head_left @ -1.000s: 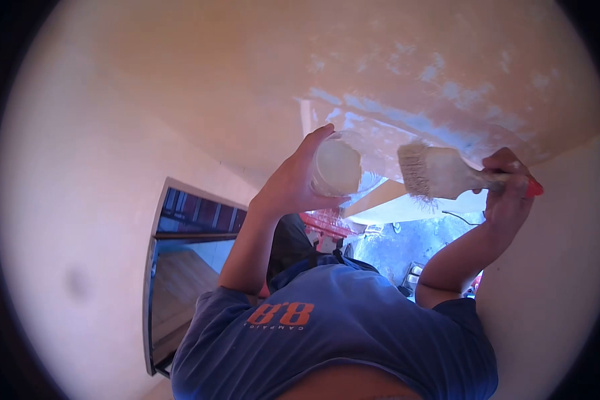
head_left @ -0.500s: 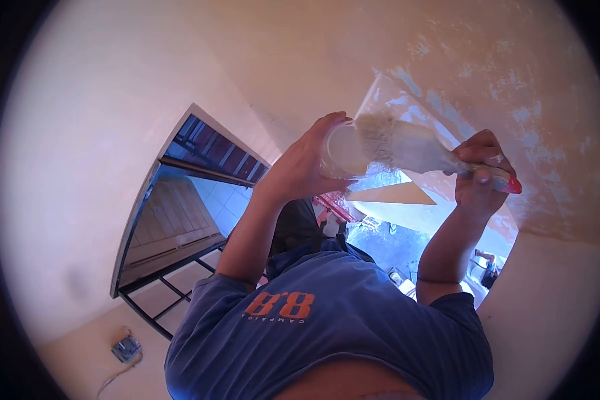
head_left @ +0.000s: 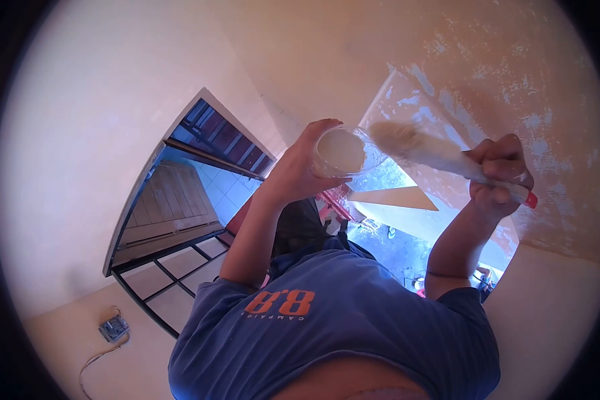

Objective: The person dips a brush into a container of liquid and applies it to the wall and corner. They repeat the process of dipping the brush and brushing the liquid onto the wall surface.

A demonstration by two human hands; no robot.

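My left hand (head_left: 295,171) is wrapped around a clear plastic cup (head_left: 373,159), its mouth facing up toward me. Pale, creamy paint (head_left: 340,151) fills part of the cup. In my right hand (head_left: 503,172), closed in a fist, is a wide paintbrush (head_left: 440,151) with a red-tipped handle. Its bristles are coated pale and blurred by motion, and they point left, close by the cup's right rim. White smudges mark the fingers of my right hand.
A wall with patchy white marks (head_left: 533,133) rises ahead on the right. To the left is an opening with a dark frame (head_left: 147,283) and a wooden door (head_left: 173,200). An electrical box (head_left: 114,328) with a wire sits on the lower-left wall. Red items (head_left: 333,203) lie below.
The brush has drawn away from over the cup, up and to the right, baring the cup's mouth. My left hand has moved slightly left with the cup.
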